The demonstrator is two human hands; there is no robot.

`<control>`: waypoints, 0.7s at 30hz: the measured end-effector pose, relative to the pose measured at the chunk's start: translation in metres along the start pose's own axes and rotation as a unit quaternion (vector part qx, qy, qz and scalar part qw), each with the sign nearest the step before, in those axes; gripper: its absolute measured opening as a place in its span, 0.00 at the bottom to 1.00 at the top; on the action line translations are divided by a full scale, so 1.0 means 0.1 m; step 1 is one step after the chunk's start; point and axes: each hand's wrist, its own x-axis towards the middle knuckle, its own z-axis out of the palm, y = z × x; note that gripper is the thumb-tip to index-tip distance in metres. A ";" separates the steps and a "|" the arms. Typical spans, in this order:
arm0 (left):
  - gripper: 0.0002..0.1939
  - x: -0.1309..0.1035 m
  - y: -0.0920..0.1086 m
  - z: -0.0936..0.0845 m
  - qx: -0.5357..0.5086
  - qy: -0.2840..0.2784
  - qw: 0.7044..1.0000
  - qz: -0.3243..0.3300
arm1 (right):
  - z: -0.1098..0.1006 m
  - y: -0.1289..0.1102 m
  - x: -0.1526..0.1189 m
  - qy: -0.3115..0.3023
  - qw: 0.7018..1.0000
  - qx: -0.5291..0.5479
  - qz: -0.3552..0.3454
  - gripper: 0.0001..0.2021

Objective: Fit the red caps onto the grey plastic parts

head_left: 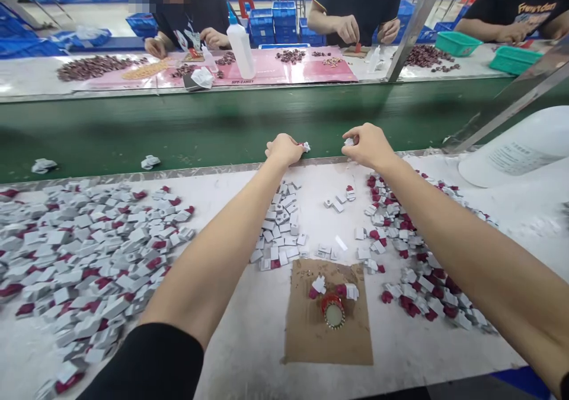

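My left hand (283, 150) is stretched out to the near edge of the green belt, fingers closed on a small white-and-dark-red piece (305, 146). My right hand (370, 144) is a little to the right at the same edge, with a small white piece (349, 141) pinched between thumb and fingers. Below them a brown cardboard sheet (329, 349) lies on the table. On it stands a red round holder with a toothed metal rim (334, 316), beside two white-and-dark-red pieces (318, 286).
Heaps of grey-white and dark red pieces lie at left (98, 252), centre (280, 225) and right (413, 252). A large white bottle (518, 145) lies at right. Two white crumpled pieces rest on the green belt (213, 121). Across it several people work at another table.
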 end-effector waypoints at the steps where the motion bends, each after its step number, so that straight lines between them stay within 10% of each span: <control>1: 0.13 -0.09 0.06 -0.02 0.026 0.006 1.000 -0.006 | -0.08 -0.02 -0.13 -0.001 1.000 0.013 -0.002 0.16; 5: 0.22 -0.68 0.32 -0.09 0.097 -0.051 0.992 0.055 | -0.43 0.00 -0.94 -0.017 0.989 0.145 0.001 0.15; 12: 0.07 -1.39 0.40 0.12 0.150 -0.160 0.963 0.158 | -0.52 0.14 -2.46 -0.082 0.920 0.363 0.125 0.19; 21: 0.09 -1.78 0.48 0.03 0.049 -0.131 0.988 0.063 | -0.29 0.04 -3.12 -0.029 0.889 0.442 0.116 0.11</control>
